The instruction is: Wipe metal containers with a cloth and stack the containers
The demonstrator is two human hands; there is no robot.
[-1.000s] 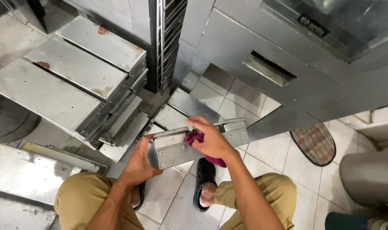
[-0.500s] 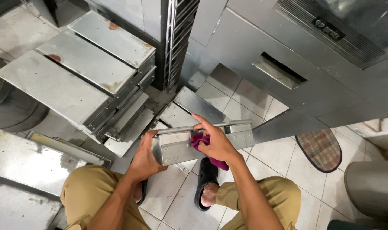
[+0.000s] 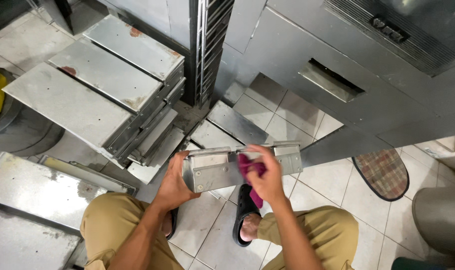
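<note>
A steel cabinet front [image 3: 367, 85] with a slot handle fills the upper right of the head view; a stack of long metal trays [image 3: 97, 95], rust-spotted, lies upside down at upper left, leaning in steps on the tiled floor [image 3: 332, 200]; a plaid mat [image 3: 385, 172] lies on the tiles to the right; the person squats in tan trousers and black sandals; a narrow metal tray [image 3: 212, 172] is held above the feet, its long side toward the camera; the left hand [image 3: 175, 180] is closed around the tray's left end; the right hand [image 3: 267, 172] grips a magenta cloth [image 3: 250, 167], pressed against the tray's side.
</note>
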